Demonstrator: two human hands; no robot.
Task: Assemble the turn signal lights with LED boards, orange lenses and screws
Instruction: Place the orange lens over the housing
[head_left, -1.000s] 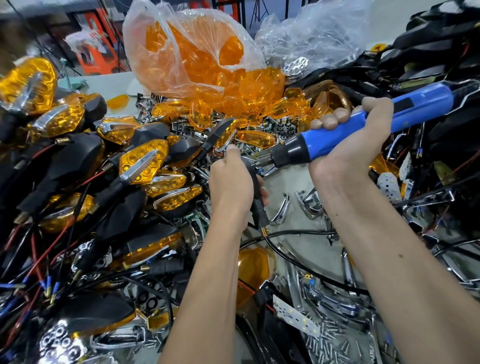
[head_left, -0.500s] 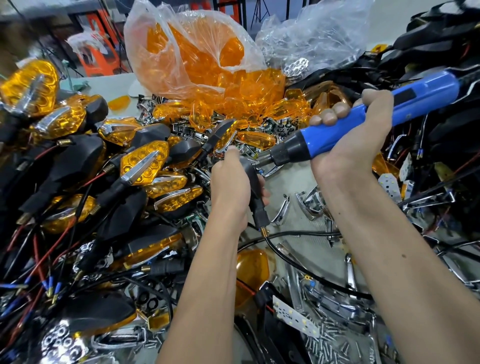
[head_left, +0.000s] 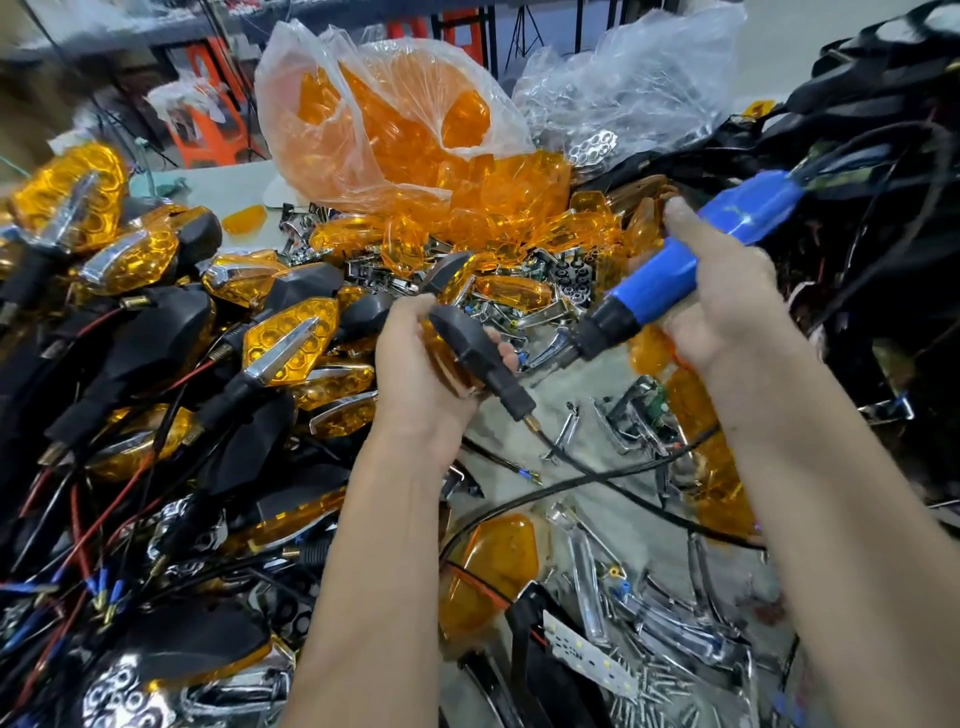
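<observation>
- Now, on your far left, the pile of finished lights (head_left: 291, 343) sits heaped on the table (head_left: 597, 395), black housings and amber faces tangled with red and black wires.
- Your left hand (head_left: 421, 374) curls around the turn signal light (head_left: 467, 348), held above the table just right of that pile.
- Its black back shows on the side toward the tool; its long axis slants from upper left to lower right, the stem and wire trailing down toward you.
- The blue screwdriver (head_left: 670, 280), clamped in your right hand (head_left: 727, 306), has drawn back; a second ago its tip sat at the housing, now a gap shows.
- That suggests the screw is likely seated and this light is close to done.
- The bag of orange lenses (head_left: 395, 124) lies behind.
</observation>
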